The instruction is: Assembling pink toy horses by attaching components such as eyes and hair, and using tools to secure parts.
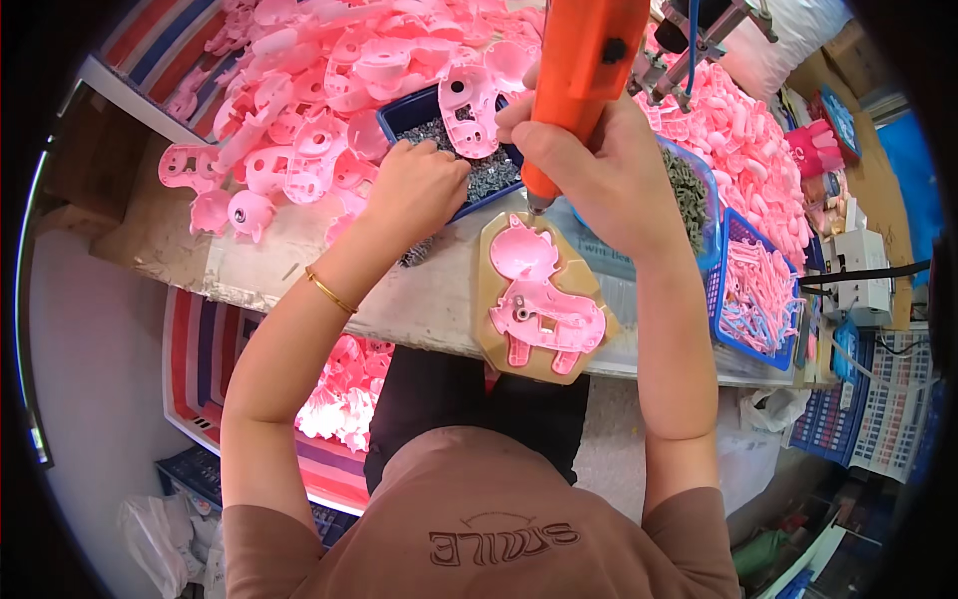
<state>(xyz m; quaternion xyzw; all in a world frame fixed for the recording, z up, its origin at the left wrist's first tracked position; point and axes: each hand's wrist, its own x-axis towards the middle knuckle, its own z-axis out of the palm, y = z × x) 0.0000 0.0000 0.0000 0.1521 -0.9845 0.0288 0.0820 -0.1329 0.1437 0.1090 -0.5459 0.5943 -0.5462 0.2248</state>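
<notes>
My right hand (589,165) grips an orange electric screwdriver (579,75) held upright, its tip just above a pink plastic toy shell (544,299). That shell lies in a tan wooden jig (492,344) at the table's front edge. My left hand (419,190), with a gold bangle on the wrist, reaches into a blue tray of small grey screws (491,175), fingers curled down among them. Whether the fingers hold any screws is hidden.
A big heap of pink toy shells (319,90) covers the table to the left and behind. A blue basket of pink parts (753,295) stands at the right, with more pink pieces (748,140) beyond. A striped sack of pink shells (344,399) sits below the table.
</notes>
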